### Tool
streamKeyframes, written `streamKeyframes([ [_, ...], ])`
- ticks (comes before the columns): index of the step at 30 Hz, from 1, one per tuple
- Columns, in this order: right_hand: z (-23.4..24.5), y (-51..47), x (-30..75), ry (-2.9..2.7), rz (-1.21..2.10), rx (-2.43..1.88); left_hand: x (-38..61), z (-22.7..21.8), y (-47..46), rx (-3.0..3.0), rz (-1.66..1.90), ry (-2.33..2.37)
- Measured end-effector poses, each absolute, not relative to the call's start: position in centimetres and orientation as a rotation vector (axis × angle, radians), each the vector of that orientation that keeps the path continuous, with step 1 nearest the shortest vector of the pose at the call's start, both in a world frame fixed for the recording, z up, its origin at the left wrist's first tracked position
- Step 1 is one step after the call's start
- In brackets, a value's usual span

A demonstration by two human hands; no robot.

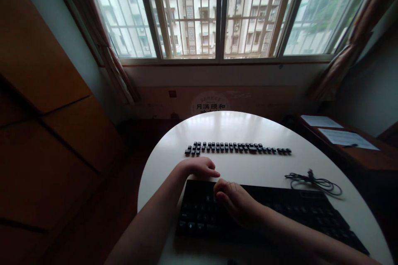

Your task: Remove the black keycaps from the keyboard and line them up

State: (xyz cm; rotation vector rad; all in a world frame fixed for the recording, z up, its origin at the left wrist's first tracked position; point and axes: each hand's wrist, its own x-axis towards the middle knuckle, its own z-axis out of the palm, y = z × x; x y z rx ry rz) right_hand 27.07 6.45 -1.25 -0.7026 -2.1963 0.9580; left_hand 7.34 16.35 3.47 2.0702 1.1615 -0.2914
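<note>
A black keyboard (280, 198) lies on the round white table, with many keys missing from its left part. My right hand (233, 198) is over its left half, fingers curled in and pressed together; whatever they may hold is hidden. Just beyond the keyboard's far edge is my left hand (202, 167), bent at the wrist. Its fingers are curled and the thumb points toward the right hand; I cannot make out anything in it. Farther back, loose black keycaps (230, 147) stand in rows.
A coiled black cable (317, 183) lies at the right behind the keyboard. The white table (164, 165) has a curved edge. Beside it on the right, a brown desk (314, 145) bears paper sheets (348, 138) and a pen (350, 145). A barred window is ahead.
</note>
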Motion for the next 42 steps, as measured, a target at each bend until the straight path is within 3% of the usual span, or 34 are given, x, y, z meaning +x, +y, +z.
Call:
streamKeyframes([
  [25, -1.8, 6.2, 27.2, -2.157, 0.968, -0.678, 7.5, 3.7, 16.2, 2.087, -0.286, 1.173],
  [32, -3.1, 6.2, 26.9, -1.661, 1.214, -0.685, 7.5, 3.7, 16.2, 2.059, -0.298, 1.156],
  [42, -2.3, 7.6, 27.2, -1.646, 1.058, -0.806, 7.6, 3.7, 15.7, 1.724, -0.040, 1.037],
])
